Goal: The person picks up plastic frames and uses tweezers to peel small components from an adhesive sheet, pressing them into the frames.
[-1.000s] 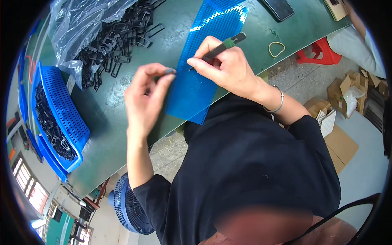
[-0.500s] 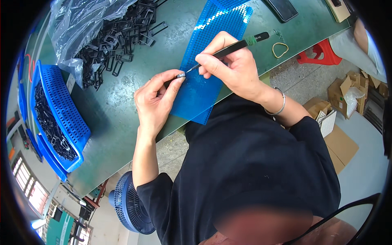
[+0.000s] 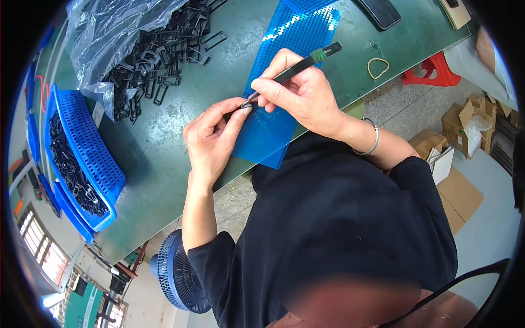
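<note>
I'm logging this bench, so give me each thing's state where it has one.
Left hand, closed on small dark part
Right hand, closed on tweezers
Tweezers, tip at that part, contact unclear
Blue perforated sheet, lying on the table, corner overhanging
Blue basket, holding black pieces
Plastic bag, crumpled
Phone, lying flat, dark face up
Rubber band, lying loose
Fan, running or off unclear
Cardboard box, open

The tweezers point(image 3: 298, 68) look matt, the sheet point(image 3: 265, 139) glossy plastic, the bag point(image 3: 112, 41) crinkled plastic, the bangle point(image 3: 377, 134) shiny metal.
</note>
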Demonstrator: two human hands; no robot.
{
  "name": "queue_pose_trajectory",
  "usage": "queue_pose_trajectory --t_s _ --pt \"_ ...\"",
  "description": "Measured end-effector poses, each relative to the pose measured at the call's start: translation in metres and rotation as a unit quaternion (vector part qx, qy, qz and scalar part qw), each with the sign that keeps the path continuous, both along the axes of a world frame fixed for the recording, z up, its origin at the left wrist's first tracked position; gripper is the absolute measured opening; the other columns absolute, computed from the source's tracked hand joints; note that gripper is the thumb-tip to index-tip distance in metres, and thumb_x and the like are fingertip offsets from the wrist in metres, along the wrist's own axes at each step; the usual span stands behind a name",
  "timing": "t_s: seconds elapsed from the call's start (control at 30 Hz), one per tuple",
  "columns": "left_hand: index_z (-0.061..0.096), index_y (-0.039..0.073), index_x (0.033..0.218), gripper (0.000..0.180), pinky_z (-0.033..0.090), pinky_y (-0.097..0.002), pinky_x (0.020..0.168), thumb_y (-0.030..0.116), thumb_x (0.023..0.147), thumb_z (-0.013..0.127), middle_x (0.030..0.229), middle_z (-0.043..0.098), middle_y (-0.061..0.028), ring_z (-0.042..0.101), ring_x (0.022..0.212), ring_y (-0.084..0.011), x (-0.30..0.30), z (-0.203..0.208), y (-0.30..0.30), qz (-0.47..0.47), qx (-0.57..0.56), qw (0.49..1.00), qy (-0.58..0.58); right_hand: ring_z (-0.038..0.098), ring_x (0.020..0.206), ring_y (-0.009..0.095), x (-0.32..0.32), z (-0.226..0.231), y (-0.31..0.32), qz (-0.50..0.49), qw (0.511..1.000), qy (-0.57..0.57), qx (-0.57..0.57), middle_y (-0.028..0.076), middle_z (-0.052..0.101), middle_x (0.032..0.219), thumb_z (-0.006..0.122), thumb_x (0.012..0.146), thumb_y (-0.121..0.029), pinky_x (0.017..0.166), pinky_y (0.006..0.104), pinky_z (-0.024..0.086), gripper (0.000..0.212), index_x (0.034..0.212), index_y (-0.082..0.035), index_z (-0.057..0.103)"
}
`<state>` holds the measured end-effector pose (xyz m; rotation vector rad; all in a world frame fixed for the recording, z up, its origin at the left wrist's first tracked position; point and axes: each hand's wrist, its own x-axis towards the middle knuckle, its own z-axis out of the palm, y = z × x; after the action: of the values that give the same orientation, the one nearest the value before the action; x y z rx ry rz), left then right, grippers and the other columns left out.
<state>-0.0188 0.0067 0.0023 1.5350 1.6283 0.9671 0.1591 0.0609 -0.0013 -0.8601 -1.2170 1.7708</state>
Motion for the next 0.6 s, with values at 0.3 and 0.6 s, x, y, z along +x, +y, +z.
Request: queue_pose_trajectory --t_s 0.3,0.6 --pt "0.071 0.005 0.092 0.015 0.035 -0.0196 0.045 0.006 0.077 0.072 0.070 0.065 -0.0011 0.043 0.049 -0.0021 -0.0011 -0.0008 -0.0003 -0.004 -0.003 1.000 0.004 0.060 0.069 0.007 0.0006 -0.0010 0.0001 0.008 0.999 -0.022 0.035 0.005 0.060 0.080 0.061 0.089 -0.007 0.061 0.0207 0.051 0.010 0.089 -0.003 0.052" --pt "0.071 0.005 0.092 0.015 0.035 -0.0195 0.045 0.005 0.077 0.072 0.069 0.064 -0.0008 0.044 0.049 -0.0020 -0.0014 -0.0034 -0.0004 -0.001 -0.001 1.000 -0.007 0.056 0.064 0.004 -0.0042 -0.0058 -0.0031 -0.034 0.998 -0.015 0.047 0.001 0.060 0.073 0.064 0.088 -0.012 0.056 0.0194 0.045 0.013 0.085 -0.003 0.055"
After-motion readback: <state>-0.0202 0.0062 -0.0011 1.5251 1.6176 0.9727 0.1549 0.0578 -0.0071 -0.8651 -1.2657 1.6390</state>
